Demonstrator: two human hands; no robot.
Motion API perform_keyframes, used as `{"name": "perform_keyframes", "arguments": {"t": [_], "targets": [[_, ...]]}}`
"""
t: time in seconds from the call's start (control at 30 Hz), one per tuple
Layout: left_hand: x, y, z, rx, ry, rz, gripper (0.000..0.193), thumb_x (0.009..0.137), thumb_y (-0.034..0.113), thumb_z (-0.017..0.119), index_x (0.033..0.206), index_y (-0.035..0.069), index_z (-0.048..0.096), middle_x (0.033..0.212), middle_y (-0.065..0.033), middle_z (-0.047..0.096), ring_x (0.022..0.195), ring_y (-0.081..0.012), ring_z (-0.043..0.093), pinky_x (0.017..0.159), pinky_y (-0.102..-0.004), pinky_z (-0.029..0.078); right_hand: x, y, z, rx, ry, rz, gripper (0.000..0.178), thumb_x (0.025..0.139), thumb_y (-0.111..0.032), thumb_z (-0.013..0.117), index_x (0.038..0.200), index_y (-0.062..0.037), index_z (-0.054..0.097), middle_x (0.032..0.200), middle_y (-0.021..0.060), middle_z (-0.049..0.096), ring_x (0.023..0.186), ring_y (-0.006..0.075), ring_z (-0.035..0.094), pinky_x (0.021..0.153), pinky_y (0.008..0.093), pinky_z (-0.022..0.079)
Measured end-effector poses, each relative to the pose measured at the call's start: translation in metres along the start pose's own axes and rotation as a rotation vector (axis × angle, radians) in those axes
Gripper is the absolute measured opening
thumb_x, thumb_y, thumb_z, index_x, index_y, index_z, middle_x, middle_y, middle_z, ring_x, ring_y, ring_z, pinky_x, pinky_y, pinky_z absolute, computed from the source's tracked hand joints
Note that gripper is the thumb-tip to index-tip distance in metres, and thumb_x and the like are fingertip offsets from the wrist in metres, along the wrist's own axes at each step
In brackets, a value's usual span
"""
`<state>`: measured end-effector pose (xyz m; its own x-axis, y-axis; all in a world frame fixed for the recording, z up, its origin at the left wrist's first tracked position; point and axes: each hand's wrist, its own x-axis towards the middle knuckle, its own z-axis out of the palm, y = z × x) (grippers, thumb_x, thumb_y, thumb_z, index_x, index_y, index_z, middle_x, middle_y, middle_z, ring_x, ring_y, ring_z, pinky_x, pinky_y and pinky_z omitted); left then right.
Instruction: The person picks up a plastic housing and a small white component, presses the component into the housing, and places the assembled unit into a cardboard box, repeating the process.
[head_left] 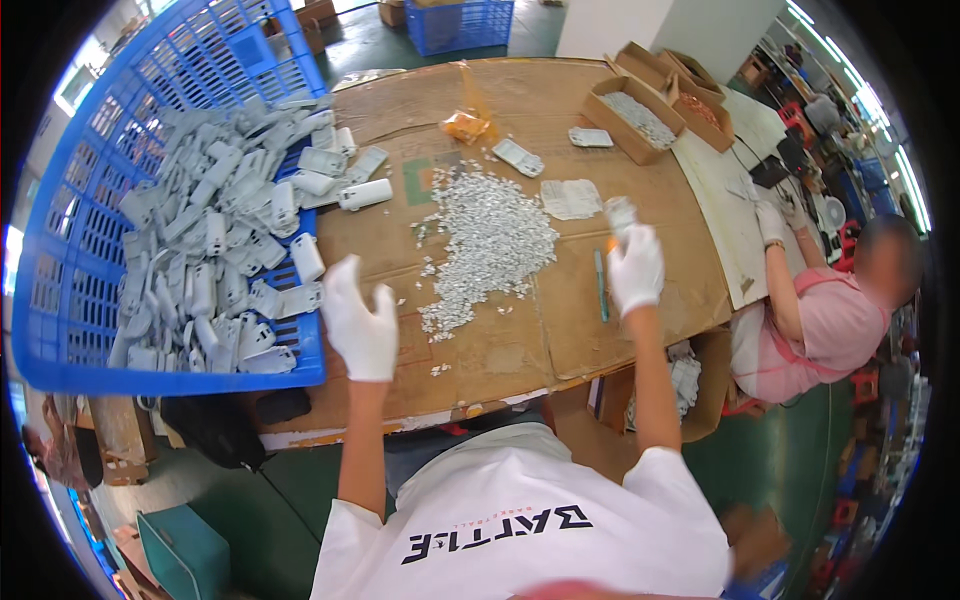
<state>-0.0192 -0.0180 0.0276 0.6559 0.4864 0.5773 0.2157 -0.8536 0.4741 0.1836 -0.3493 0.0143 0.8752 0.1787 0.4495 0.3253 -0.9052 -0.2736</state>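
My left hand (360,320), in a white glove, is over the table beside the blue crate (175,382). Its thumb and fingers are apart and it holds nothing. White plastic housings (215,230) fill the crate, and a few lie at its right edge, like this loose housing (366,194). On the right, my gloved right hand (637,272) is closed on a pale plastic part (620,212), blurred at the fingertips. Something orange shows by its fingers. Beside that hand lies a teal pen-like tool (601,286). Between my hands spreads a heap of small shiny metal pieces (490,240).
Beyond the heap lie an orange plastic bag (468,124), two white housings and a crumpled pale sheet (571,199). A carton of small parts (632,118) stands at the far right. Another person (815,310) in pink sits at the right. An open carton (705,385) is below the table edge.
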Motion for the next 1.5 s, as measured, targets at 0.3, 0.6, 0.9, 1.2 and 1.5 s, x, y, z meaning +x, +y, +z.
{"name": "perform_keyframes", "arguments": {"t": [0.3, 0.6, 0.9, 1.2, 1.5], "targets": [[0.074, -0.054, 0.033, 0.748, -0.24, -0.408, 0.046, 0.082, 0.028, 0.076, 0.123, 0.015, 0.058, 0.11, -0.0165, 0.058, 0.098, -0.0332, 0.065, 0.077, -0.0455, 0.056, 0.077, 0.069, 0.019, -0.55, 0.073, -0.059, 0.023, 0.082, -0.021, 0.067, 0.103, -0.0114, 0.064, 0.099, 0.011, 0.064, 0.091, 0.0326, 0.061, 0.076, 0.0457, 0.053], [0.068, -0.084, 0.033, 0.468, 0.038, -0.213, 0.025, 0.098, 0.014, 0.054, 0.123, 0.013, 0.057, 0.101, -0.0232, 0.065, 0.086, -0.0356, 0.067, 0.075, -0.0459, 0.054, -0.021, -0.048, 0.038, 0.23, -0.274, -0.135, 0.014, 0.082, -0.01, 0.068, 0.095, -0.0105, 0.065, 0.096, 0.0105, 0.062, 0.093, 0.0315, 0.063, 0.082, 0.0435, 0.052], [-0.03, 0.012, 0.007, -0.894, -0.437, -0.661, 0.047, 0.097, 0.011, 0.053, 0.143, 0.006, 0.044, 0.105, -0.0112, 0.066, 0.07, -0.0138, 0.065, 0.053, -0.0252, 0.054, -0.009, -0.044, 0.046, 0.243, -0.425, -0.155, 0.01, 0.083, -0.008, 0.065, 0.094, -0.0079, 0.063, 0.098, 0.0174, 0.063, 0.093, 0.0391, 0.064, 0.081, 0.0475, 0.053], [-0.074, 0.051, -0.002, -0.606, -0.324, -0.505, 0.062, 0.083, -0.001, 0.06, 0.142, 0.007, 0.045, 0.13, -0.0209, 0.06, 0.117, -0.0333, 0.061, 0.1, -0.0388, 0.048, -0.012, -0.04, 0.025, 0.215, -0.192, -0.159, 0.013, 0.082, -0.001, 0.063, 0.095, -0.0049, 0.064, 0.089, 0.0169, 0.068, 0.085, 0.0349, 0.067, 0.077, 0.0425, 0.054], [-0.085, 0.084, -0.025, -0.513, -0.239, -0.359, 0.052, 0.081, 0.002, 0.067, 0.131, 0.009, 0.057, 0.114, -0.0163, 0.069, 0.099, -0.0332, 0.069, 0.084, -0.038, 0.055, -0.112, -0.183, -0.052, 0.62, -0.226, -0.53, 0.024, 0.07, 0.005, 0.067, 0.089, -0.0104, 0.069, 0.095, 0.009, 0.056, 0.092, 0.0304, 0.058, 0.079, 0.0397, 0.05]]}}
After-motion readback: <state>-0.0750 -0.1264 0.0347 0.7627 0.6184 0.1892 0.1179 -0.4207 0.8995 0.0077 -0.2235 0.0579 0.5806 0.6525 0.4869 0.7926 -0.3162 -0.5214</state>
